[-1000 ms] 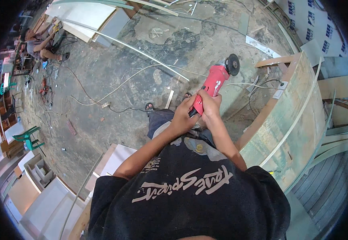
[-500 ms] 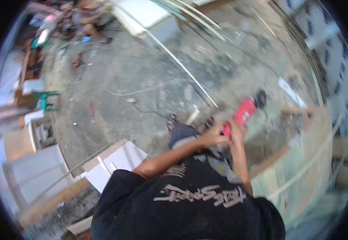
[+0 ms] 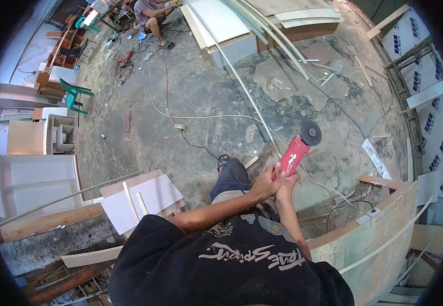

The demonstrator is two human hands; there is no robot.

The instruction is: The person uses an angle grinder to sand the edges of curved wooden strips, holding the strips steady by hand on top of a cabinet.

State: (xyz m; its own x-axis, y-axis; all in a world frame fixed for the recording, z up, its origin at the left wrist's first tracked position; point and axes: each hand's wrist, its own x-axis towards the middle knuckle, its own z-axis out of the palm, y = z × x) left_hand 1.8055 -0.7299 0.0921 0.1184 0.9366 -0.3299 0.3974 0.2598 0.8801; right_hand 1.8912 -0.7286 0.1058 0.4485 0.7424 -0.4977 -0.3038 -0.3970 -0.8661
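A red angle grinder (image 3: pixel 294 156) with a dark round disc (image 3: pixel 311 133) at its far end points away from me, above the floor. My right hand (image 3: pixel 285 186) is wrapped round the near end of its body. Across from it, my left hand (image 3: pixel 264 184) also closes on that near end, its fingers touching the right hand. Both palms hide the tool's tail. Whether the disc is spinning cannot be told.
A cream cable (image 3: pixel 211 117) runs over the concrete floor. Wooden panelling (image 3: pixel 384 224) stands at my right, with a white socket (image 3: pixel 368 216) on it. White boards (image 3: pixel 147 204) lie left. Long strips rest on a far white panel (image 3: pixel 221 25); another person (image 3: pixel 152 20) crouches nearby.
The view has turned and grown sharper. The grinder has shifted left and sits nearer to me in the picture, with its disc facing me more. Both hands keep hold of it.
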